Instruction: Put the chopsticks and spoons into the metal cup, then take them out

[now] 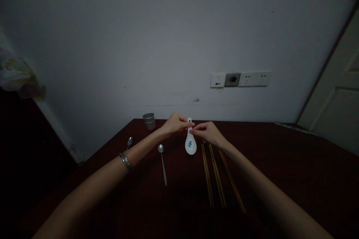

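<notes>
A white ceramic spoon [190,145] with a blue mark in its bowl lies on the dark table [280,164], handle pointing away from me. My left hand [174,123] pinches the top of its handle. My right hand [206,132] also has its fingertips closed on the handle from the right. A long metal spoon [162,162] lies left of the white spoon. A second metal spoon [129,142] shows behind my left wrist, which wears a metal bangle [125,160]. Three wooden chopsticks [217,175] lie side by side under my right forearm.
A small metal tin [149,121] stands at the table's far edge against the white wall. Wall sockets [240,79] sit above the table. A door [339,101] is at the right, and a plastic bag [14,74] hangs at the left.
</notes>
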Motion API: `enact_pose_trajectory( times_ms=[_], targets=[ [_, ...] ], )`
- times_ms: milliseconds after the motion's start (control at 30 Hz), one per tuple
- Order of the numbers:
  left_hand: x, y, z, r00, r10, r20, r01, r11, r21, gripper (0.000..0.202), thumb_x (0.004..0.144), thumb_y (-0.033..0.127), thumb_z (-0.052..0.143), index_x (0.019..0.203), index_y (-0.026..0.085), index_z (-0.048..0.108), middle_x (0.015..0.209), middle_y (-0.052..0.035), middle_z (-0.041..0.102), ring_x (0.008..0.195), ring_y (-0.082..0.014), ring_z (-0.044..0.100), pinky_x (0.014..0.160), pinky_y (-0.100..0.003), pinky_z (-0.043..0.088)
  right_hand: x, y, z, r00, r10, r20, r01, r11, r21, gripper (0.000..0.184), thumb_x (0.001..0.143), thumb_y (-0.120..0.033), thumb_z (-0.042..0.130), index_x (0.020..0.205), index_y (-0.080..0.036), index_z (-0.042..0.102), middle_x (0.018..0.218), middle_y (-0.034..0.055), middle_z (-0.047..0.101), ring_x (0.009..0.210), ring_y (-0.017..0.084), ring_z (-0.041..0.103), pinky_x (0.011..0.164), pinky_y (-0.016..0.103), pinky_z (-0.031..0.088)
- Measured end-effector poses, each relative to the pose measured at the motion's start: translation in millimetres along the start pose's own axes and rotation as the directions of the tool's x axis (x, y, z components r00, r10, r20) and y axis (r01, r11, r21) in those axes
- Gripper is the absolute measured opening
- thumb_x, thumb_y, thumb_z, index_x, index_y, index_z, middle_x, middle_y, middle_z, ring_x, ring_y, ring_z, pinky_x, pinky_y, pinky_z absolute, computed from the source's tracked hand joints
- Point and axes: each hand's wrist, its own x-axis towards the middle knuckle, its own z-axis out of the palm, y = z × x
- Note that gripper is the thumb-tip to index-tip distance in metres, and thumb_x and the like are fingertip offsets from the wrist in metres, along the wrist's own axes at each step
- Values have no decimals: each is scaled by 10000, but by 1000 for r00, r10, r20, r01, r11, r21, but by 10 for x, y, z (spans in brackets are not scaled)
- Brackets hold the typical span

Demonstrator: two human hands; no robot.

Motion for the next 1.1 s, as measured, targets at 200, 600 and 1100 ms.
enact_pose_trajectory(
  times_ms=[200,600,1100],
  targets=[
    [240,-518,205,995,-92,48,97,988,-118,266,666,357,626,596,101,600,439,41,451,359,-29,333,366,-184,218,157,422,53,990,138,-18,-139,985,-102,234,683,-310,604,666,-86,672,466,-14,518,324,41,384,317,160,283],
    [535,-1058,649,974,-225,-15,224,973,-58,313,706,323,606,490,104,552,357,43,421,313,-36,329,341,-185,226,291,1001,159,897,439,-49,-442,890,-112,200,662,-230,657,518,-110,588,394,-47,497,302,31,403,312,129,315],
    [618,-1145,684,946,-324,-9,323,945,-43,250,705,230,598,499,91,573,380,39,447,321,-33,333,339,-186,232,355,1069,204,883,469,-34,-468,868,-169,170,670,-167,649,520,-111,591,447,-10,569,332,42,457,337,131,395]
  ],
)
